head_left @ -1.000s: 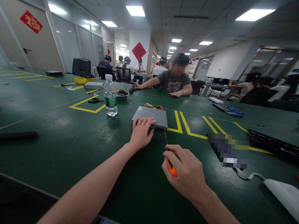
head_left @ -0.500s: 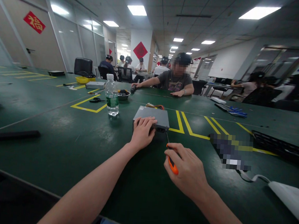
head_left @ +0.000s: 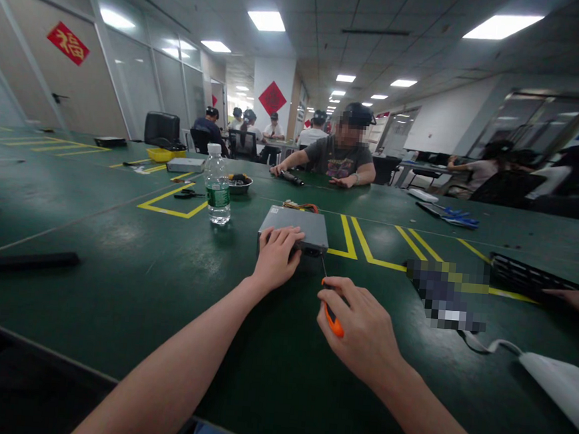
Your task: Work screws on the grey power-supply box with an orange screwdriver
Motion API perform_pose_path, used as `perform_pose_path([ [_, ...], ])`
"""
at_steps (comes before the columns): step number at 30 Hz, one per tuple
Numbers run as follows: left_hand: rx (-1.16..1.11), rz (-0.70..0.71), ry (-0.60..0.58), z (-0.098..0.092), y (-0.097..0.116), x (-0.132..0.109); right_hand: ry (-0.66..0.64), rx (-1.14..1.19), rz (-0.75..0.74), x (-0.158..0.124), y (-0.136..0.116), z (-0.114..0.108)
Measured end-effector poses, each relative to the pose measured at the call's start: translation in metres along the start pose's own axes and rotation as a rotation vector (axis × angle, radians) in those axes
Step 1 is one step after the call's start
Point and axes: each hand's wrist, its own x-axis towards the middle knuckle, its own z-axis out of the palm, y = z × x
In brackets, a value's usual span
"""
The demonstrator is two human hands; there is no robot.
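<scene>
A grey metal power supply [head_left: 296, 223] lies on the green table in front of me, with coloured wires [head_left: 301, 206] at its far side. My left hand [head_left: 277, 253] holds it down, fingers over the top and thumb against the near face. My right hand [head_left: 359, 319] is closed round a screwdriver [head_left: 334, 322] with an orange and black handle. Its thin shaft points up and away to the near right corner of the power supply. Whether the tip sits in a screw is too small to tell.
A water bottle [head_left: 218, 188] stands left of the power supply, near a metal bowl [head_left: 240, 185]. Opposite sits a person [head_left: 342, 154] with a dark tool [head_left: 291, 178]. At right are a black slotted panel [head_left: 525, 277], another person's hand [head_left: 576, 302] and a white object [head_left: 560, 382].
My hands, the power supply and the screwdriver hardly move. The person opposite has shifted the dark tool rightward and turned it. Another person's hand has appeared at the right edge.
</scene>
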Motion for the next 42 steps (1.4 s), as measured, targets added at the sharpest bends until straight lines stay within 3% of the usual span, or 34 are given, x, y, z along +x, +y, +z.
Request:
perform_pose_path([
  [7, -0.004, 0.004, 0.006, 0.0, 0.0, 0.0, -0.075, 0.015, 0.086, 0.0, -0.009, -0.005],
  [13, 0.002, 0.001, -0.01, -0.001, 0.001, 0.0, 0.017, -0.213, 0.068, -0.004, -0.011, -0.006],
  [18, -0.001, 0.0, 0.0, 0.0, 0.001, 0.0, -0.041, -0.29, 0.094, -0.003, -0.014, -0.007],
  [26, 0.002, 0.016, -0.016, -0.001, 0.001, 0.0, 0.026, -0.301, -0.121, -0.005, -0.012, -0.004],
  [32, 0.011, 0.001, -0.026, -0.002, 0.001, 0.0, 0.006, -0.479, 0.059, -0.007, -0.009, -0.012],
  [36, 0.004, 0.002, -0.021, -0.003, 0.003, 0.0, -0.022, -0.517, 0.07, -0.009, -0.02, -0.005],
  [42, 0.002, 0.003, -0.025, -0.004, 0.003, 0.0, -0.097, -0.494, -0.031, -0.013, -0.041, 0.005],
])
